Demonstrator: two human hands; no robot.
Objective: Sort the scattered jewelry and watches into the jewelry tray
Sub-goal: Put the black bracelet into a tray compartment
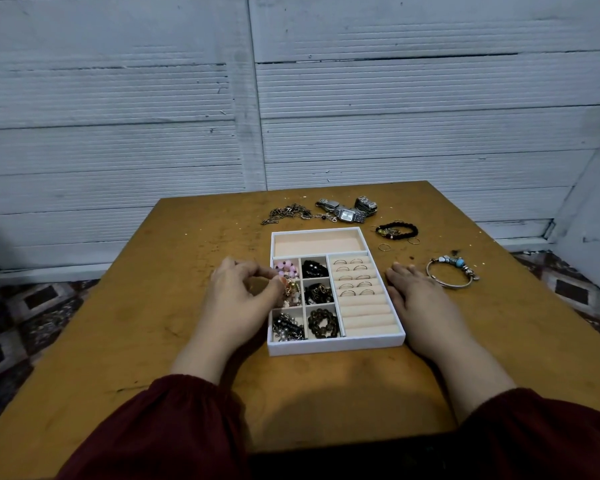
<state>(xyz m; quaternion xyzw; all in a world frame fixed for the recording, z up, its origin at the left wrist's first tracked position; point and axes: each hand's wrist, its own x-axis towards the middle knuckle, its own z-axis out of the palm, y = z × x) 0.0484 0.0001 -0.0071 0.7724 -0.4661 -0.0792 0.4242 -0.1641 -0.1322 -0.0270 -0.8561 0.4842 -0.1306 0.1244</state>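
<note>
the left grip (238, 292) hides part of the left wall of the jewelry tray (336, 348); the trinket (289, 287) its fingertips (280, 280) pinch over the middle-left compartment is too small to identify. both sleeves (174, 427) are cut off by the bottom edge.

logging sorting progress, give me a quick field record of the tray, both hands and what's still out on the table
tray: white, six small cells filled, long far cell bare
ring rows: rings in the far five rows, near rows bare
left hand: pinching a gold piece over the middle-left cell
right hand: flat on the table beside the tray
unsorted: watches, chain necklace, black bead bracelet, loose rings, silver bangle
</note>
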